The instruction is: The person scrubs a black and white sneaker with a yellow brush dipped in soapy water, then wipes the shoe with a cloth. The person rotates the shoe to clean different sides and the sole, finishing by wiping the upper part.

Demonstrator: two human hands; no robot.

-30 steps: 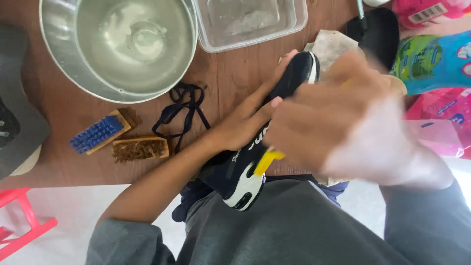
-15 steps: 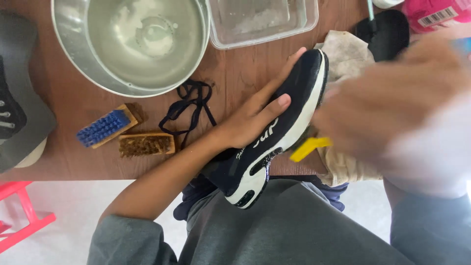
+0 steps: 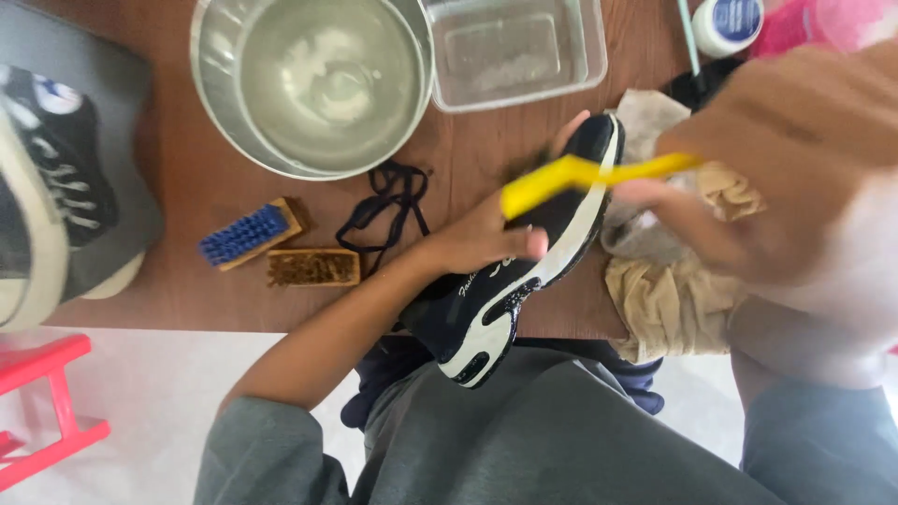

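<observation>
My left hand (image 3: 491, 234) grips a black sneaker with a white sole (image 3: 524, 271), holding it tilted over the edge of the brown table (image 3: 187, 281) and above my lap. My right hand (image 3: 767, 159), close to the camera and blurred, holds a yellow brush (image 3: 580, 176) by its handle. The brush head lies over the sneaker's upper near the toe. A beige cloth (image 3: 669, 290) lies under and to the right of the shoe. Black laces (image 3: 388, 210) are piled on the table just left of my left hand.
A steel bowl (image 3: 220, 112) with soapy water and a clear plastic tub (image 3: 514, 93) stand at the back. A blue-bristled brush (image 3: 248, 234) and a brown-bristled brush (image 3: 313, 268) lie at left. Another sneaker on a grey pad (image 3: 56, 206) is far left. A red stool (image 3: 47, 402) stands below.
My right hand has lifted the yellow brush from beside the shoe's sole up across its toe. The view has drifted, so the table's things sit further right.
</observation>
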